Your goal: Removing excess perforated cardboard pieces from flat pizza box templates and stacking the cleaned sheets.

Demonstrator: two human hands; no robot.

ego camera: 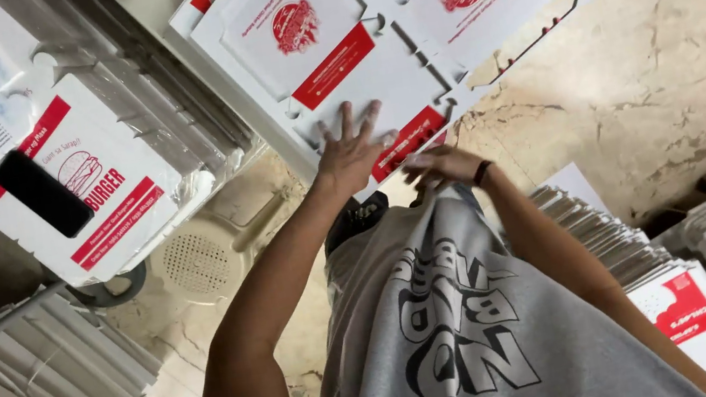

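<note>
At far left a stack of flat white cartons [65, 168] carries one black phone [42, 192], with a heap of folded white cartons [16, 394] below it. One left hand [352, 149] lies spread, fingers wide, pressed flat on the unfolded white-and-red box blank [367, 45], gripping nothing. One right hand [442, 165], a dark band at the wrist, curls its fingertips on the blank's near edge; how firmly it grips cannot be told. At right stand two more stacks of flat cartons [660, 291]. Beneath is a beige marble floor [686, 32].
</note>
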